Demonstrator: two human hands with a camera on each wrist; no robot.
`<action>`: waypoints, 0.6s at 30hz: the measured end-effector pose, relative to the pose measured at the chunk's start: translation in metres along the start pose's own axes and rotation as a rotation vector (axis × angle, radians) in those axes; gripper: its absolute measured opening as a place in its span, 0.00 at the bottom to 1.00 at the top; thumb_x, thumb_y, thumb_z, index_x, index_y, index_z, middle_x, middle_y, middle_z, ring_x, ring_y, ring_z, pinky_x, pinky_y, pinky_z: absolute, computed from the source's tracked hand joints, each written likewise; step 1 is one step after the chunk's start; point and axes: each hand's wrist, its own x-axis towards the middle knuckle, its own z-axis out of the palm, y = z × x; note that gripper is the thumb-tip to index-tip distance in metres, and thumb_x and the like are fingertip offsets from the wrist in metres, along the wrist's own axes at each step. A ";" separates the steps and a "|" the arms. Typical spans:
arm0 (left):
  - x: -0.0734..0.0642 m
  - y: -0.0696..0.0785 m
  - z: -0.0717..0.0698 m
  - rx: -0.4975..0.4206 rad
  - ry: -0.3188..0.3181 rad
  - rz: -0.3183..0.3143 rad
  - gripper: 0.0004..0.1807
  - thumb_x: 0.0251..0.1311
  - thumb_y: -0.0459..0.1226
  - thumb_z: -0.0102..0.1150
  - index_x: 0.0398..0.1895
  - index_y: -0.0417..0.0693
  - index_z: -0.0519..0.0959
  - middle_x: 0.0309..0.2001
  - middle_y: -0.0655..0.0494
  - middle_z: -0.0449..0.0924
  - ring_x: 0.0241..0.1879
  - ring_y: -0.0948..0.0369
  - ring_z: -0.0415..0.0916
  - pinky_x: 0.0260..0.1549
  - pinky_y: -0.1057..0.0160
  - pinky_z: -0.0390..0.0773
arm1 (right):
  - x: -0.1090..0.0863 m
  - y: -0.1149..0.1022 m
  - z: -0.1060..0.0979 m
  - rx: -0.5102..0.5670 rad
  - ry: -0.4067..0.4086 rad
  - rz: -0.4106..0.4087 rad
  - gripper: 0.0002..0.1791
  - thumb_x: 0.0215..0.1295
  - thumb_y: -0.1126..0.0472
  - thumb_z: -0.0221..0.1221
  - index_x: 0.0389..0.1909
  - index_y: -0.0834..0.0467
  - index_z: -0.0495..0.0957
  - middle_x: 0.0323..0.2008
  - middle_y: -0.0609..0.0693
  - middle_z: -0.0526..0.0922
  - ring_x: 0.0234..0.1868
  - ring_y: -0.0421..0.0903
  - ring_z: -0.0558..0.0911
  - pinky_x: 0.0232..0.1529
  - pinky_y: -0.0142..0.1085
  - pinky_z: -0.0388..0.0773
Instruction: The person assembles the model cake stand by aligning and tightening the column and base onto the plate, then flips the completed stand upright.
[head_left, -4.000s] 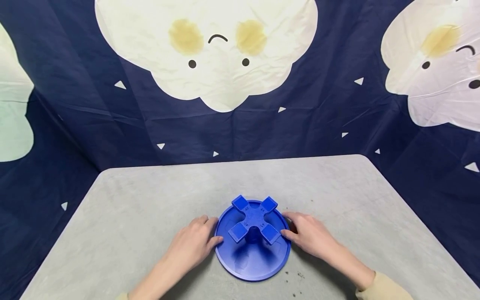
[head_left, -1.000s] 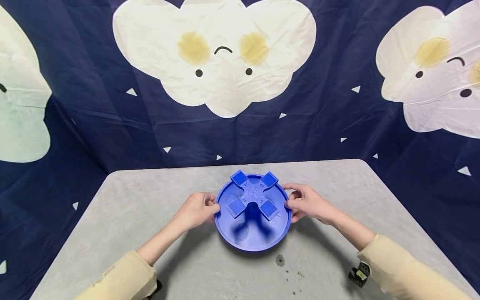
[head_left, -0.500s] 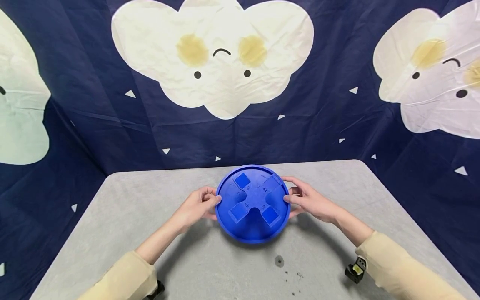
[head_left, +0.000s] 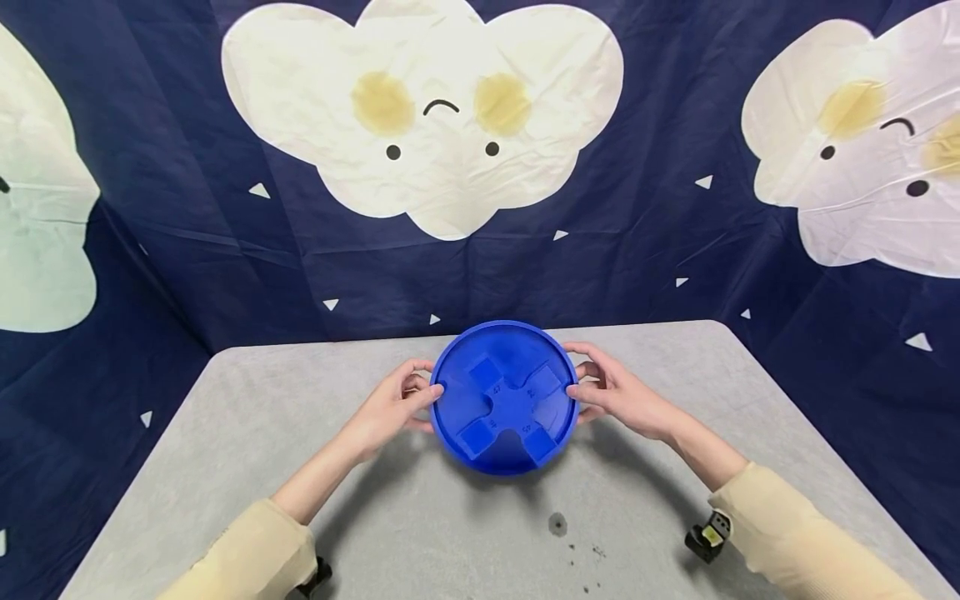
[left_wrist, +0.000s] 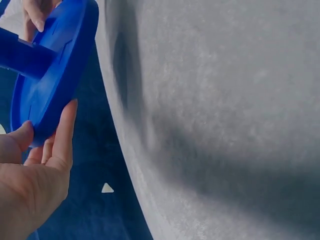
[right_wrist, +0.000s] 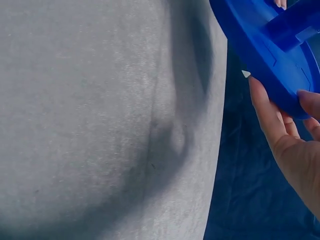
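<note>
Between my hands is a blue round stand (head_left: 512, 407), a rimmed disc with a central post and a cross-shaped top marked with small numbers. It is raised off the table and tilted, its face turned toward me. My left hand (head_left: 385, 414) grips the left rim, thumb on the upper face and fingers behind. My right hand (head_left: 628, 402) grips the opposite rim likewise. The wrist views show the disc (left_wrist: 62, 70) side-on, with its post (right_wrist: 295, 27) sticking out. In them, the left thumb (left_wrist: 22, 134) and the right thumb (right_wrist: 309, 100) press the rim's face.
A grey table (head_left: 337, 517) lies beneath, with the stand's shadow on it. Dark spots (head_left: 557, 524) mark its near surface. Navy cloth (head_left: 420, 275) with white clouds hangs behind and at both sides. A small black device (head_left: 708, 536) is at the right sleeve.
Both hands first held the stand's rim low on the table. They have since lifted it up and away, then tilted its face further toward me, so its far rim now stands higher.
</note>
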 end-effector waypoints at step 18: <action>0.005 0.018 -0.010 0.052 0.008 0.163 0.21 0.75 0.32 0.54 0.67 0.43 0.66 0.53 0.36 0.78 0.46 0.60 0.80 0.45 0.52 0.89 | 0.010 -0.017 0.002 -0.141 0.082 -0.162 0.33 0.73 0.73 0.56 0.73 0.53 0.57 0.52 0.66 0.74 0.46 0.46 0.86 0.45 0.56 0.88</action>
